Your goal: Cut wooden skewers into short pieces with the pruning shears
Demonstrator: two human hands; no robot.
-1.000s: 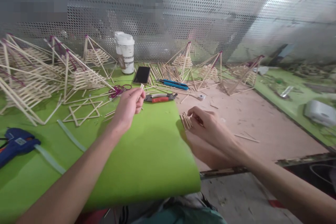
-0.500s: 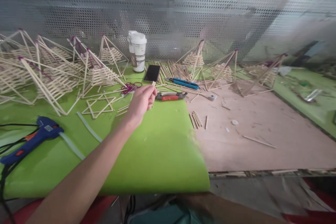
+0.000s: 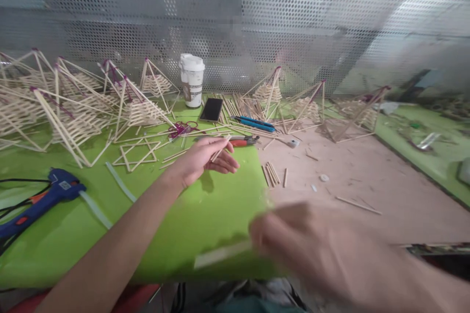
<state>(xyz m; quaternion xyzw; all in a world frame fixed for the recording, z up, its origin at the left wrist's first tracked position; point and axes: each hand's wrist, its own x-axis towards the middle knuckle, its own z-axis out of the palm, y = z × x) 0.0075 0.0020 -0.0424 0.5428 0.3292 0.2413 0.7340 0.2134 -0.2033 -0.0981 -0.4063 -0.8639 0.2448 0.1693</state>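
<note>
My left hand (image 3: 205, 156) reaches over the green table covering (image 3: 176, 225), pinching a short wooden stick (image 3: 221, 149) between thumb and fingers. Its other fingers are partly spread. Just behind it lie red-handled pliers (image 3: 242, 142), partly covered by the hand. My right hand (image 3: 297, 239), smeared by motion, is closed low in front of the table edge. From it a pale flat strip (image 3: 222, 254) sticks out to the left; its kind is too blurred to tell. A flat star-shaped stick frame (image 3: 137, 151) lies left of my left hand.
Stick pyramids (image 3: 77, 112) crowd the back left, with others at the back right. A blue glue gun (image 3: 55, 200) lies left. Behind are white cups (image 3: 192, 80), a phone (image 3: 212, 109), blue cutters (image 3: 255, 123) and loose sticks (image 3: 235, 102). Short sticks (image 3: 270, 174) lie on bare board.
My right hand has come into view from the lower right with the pale strip. My left hand has turned and loosened its outer fingers, keeping the stick. The view has shifted slightly.
</note>
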